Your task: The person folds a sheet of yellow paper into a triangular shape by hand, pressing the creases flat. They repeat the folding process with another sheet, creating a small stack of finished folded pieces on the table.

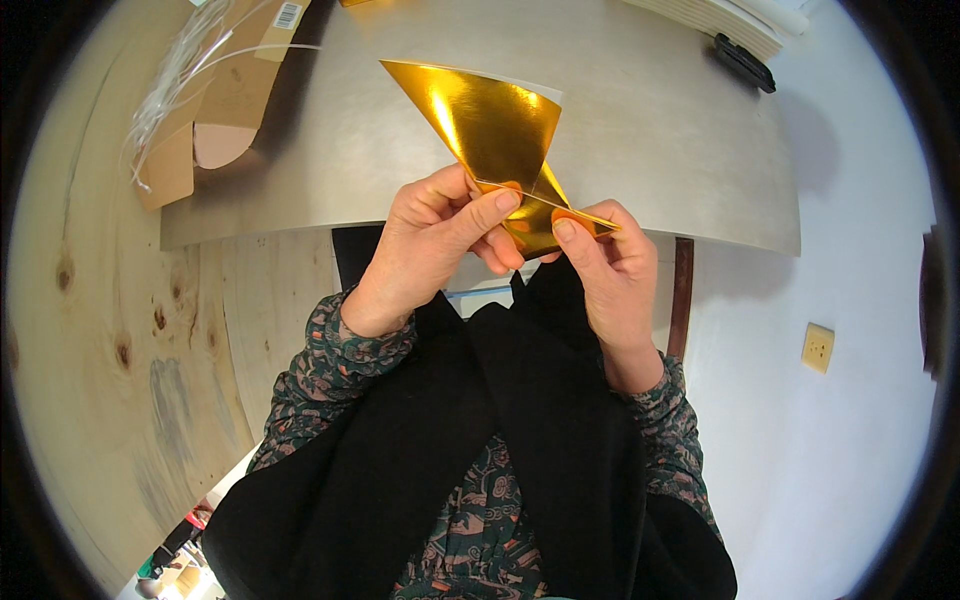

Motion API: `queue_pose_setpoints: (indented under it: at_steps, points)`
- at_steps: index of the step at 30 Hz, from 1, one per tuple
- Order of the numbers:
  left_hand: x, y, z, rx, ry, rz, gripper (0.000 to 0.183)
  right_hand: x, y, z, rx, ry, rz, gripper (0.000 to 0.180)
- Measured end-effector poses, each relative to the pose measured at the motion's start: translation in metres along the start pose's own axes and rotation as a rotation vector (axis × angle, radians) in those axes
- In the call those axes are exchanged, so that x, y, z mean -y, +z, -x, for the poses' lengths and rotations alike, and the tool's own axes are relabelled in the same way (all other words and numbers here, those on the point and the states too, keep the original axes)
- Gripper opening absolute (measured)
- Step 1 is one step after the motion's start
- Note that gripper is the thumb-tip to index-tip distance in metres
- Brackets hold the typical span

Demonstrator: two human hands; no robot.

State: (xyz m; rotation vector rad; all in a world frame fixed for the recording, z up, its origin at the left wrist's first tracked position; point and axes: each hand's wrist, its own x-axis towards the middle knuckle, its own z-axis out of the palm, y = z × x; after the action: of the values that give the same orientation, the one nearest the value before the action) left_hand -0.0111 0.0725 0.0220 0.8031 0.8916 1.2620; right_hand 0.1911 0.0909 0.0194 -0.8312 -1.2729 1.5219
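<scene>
A sheet of shiny gold foil paper [495,124] is partly folded, with its wide flap pointing away from me and a pale underside showing along the far edge. My left hand [442,232] pinches its left side at a crease, thumb on top and fingers beneath. On the right, my right hand [604,262] grips a folded corner, the thumb pressing near the same crease. Both hands hold the paper above the near edge of the table. Some fingertips are hidden behind the foil.
A smooth grey table [660,165] lies before me. At its left stands an open cardboard box [236,82] with clear plastic strips [176,82] over it. A black object [742,64] rests at the far right. The white wall [750,420] carries a power outlet [817,347].
</scene>
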Motion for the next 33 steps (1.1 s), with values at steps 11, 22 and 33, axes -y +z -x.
queue_pose_setpoints:
  at_steps: [11,22,33]
  points:
    - [0.007,-0.006,-0.001,0.005,-0.005,-0.007,0.02,-0.001,-0.002,0.004,-0.006,-0.02,0.024,0.018]
    - [0.01,-0.008,-0.002,0.055,0.005,-0.028,0.023,-0.004,-0.004,0.002,-0.023,-0.025,0.031,0.014]
    - [0.016,-0.006,-0.005,0.042,0.013,-0.041,0.022,-0.004,-0.01,0.001,-0.032,-0.02,0.088,0.015]
